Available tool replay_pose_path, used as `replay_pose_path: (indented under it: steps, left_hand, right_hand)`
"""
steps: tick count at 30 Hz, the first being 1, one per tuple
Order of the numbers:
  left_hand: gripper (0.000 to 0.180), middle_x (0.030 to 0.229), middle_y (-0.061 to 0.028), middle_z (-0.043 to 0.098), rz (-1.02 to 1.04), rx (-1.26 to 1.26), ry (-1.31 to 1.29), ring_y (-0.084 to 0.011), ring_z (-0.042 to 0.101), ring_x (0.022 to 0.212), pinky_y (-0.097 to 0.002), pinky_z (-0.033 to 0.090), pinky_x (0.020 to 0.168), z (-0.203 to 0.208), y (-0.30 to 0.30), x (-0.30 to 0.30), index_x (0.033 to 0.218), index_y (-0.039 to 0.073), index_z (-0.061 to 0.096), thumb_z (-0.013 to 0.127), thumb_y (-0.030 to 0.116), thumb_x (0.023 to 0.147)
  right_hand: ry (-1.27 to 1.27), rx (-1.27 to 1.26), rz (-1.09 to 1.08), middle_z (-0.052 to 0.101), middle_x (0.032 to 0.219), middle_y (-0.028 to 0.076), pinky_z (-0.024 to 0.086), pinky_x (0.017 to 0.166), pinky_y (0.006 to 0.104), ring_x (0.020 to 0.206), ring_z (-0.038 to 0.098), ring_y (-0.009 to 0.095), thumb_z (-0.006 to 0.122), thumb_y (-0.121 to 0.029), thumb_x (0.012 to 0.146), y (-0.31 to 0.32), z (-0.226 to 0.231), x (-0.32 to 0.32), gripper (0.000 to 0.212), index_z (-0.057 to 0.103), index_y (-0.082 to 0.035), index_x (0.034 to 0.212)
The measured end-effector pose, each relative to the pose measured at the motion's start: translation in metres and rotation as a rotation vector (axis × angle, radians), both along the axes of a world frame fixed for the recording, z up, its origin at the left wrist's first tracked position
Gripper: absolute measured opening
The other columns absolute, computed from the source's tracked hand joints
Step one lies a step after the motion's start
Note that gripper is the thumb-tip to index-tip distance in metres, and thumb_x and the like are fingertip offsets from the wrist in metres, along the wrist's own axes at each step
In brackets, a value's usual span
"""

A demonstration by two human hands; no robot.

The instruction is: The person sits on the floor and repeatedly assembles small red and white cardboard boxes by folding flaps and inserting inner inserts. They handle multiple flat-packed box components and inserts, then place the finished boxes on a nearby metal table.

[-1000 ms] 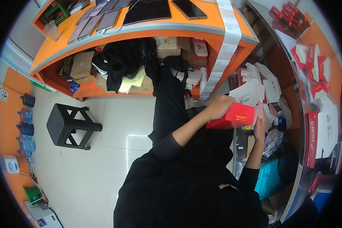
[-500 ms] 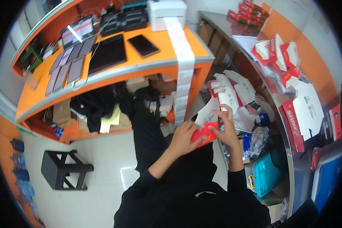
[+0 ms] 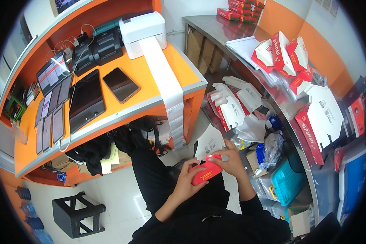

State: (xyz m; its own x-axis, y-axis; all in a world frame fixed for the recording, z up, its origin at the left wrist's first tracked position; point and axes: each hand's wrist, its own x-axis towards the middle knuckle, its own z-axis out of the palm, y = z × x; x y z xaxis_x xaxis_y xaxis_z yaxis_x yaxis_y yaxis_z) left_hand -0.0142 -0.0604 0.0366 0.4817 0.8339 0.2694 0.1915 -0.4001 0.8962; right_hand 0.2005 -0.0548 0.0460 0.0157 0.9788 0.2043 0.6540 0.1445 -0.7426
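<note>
Far left: green basket [image 3: 15, 106] at the end of the orange tabletop [image 3: 148, 81]; below, on the floor side, blue-tinted water bottles [image 3: 35, 223] near the picture's rim. Several dark phones [image 3: 58, 124] lie close together on the tabletop, white cable running past them. Black stool [image 3: 65, 215] on the pale floor below. Next, a black tablet [image 3: 87, 101], lying flat; just right of it, a single larger-looking phone [image 3: 121, 84], screen up. Behind these, white printer [image 3: 142, 32]; a long paper strip [image 3: 166, 87] runs from it over the tabletop's front edge and hangs down.

Centre, above the person's lap: red carton [image 3: 207, 174], white flap [image 3: 210, 142] standing out on its far side. Hands near each other, both clamped on the carton: left hand [image 3: 185, 185] grips its left side, right hand [image 3: 231, 162] pinches its upper right edge.

Right: white-and-red unfolded cartons [image 3: 231, 110] piled low, clear plastic and a turquoise bin [image 3: 289, 185] nearer the person. Farthest right, metal tabletop [image 3: 219, 32] bearing a cluster of red-and-white cartons [image 3: 282, 55] and a large open carton [image 3: 325, 116].
</note>
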Motion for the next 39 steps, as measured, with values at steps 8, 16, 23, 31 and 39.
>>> replay_pose_path:
  steps: [8,16,23,31,39]
  left_hand:
    - [0.046,0.122,-0.0135,0.043,-0.152,-0.044,-0.056,-0.0315,0.044,0.120,-0.0391,0.043,0.094,-0.005,0.026,0.011,0.105,0.010,0.064,0.082,0.012,0.063]
    - [0.046,0.119,-0.0109,0.048,-0.224,0.029,0.003,-0.0285,0.050,0.112,-0.0384,0.042,0.094,-0.004,0.038,0.008,0.107,0.011,0.062,0.078,0.011,0.064]
    - [0.049,0.123,-0.0116,0.047,-0.272,0.135,0.100,-0.0314,0.049,0.110,-0.0408,0.042,0.090,-0.004,0.025,0.034,0.113,0.010,0.058,0.074,0.011,0.066]
    - [0.055,0.131,-0.0199,0.041,0.460,-0.054,-0.218,-0.0317,0.038,0.126,-0.0419,0.028,0.104,-0.036,0.069,0.020,0.131,-0.001,0.037,0.058,0.024,0.087]
    - [0.068,0.144,-0.0151,0.033,-0.272,-1.117,-0.809,-0.0281,0.042,0.127,-0.0444,0.034,0.103,-0.097,0.087,-0.005,0.145,0.010,0.020,0.029,0.055,0.095]
  right_hand:
    - [0.231,-0.276,0.128,0.045,0.136,0.018,0.032,0.103,0.0401,0.126,0.041,0.033,0.076,-0.018,0.071,0.003,-0.002,-0.009,0.022,0.074,-0.015,0.093]
    - [1.312,-0.159,0.146,0.037,0.142,0.018,0.035,0.102,0.0449,0.132,0.032,0.035,0.070,-0.020,0.080,0.009,-0.022,0.040,0.047,0.054,-0.012,0.124]
    - [0.593,-0.478,-0.104,0.058,0.118,0.013,0.046,0.088,0.0304,0.106,0.057,0.018,0.074,-0.012,0.077,0.018,-0.020,0.032,0.072,0.035,-0.004,0.138]
    - [0.563,-0.251,-0.337,0.065,0.079,0.002,0.046,0.064,0.0223,0.069,0.056,0.006,0.053,-0.026,0.095,0.016,-0.049,0.052,0.032,0.066,0.003,0.090]
    - [0.783,-0.442,-0.404,0.063,0.073,0.000,0.040,0.051,0.0212,0.058,0.051,0.004,0.056,-0.031,0.093,0.001,-0.117,0.066,0.032,0.066,-0.001,0.093]
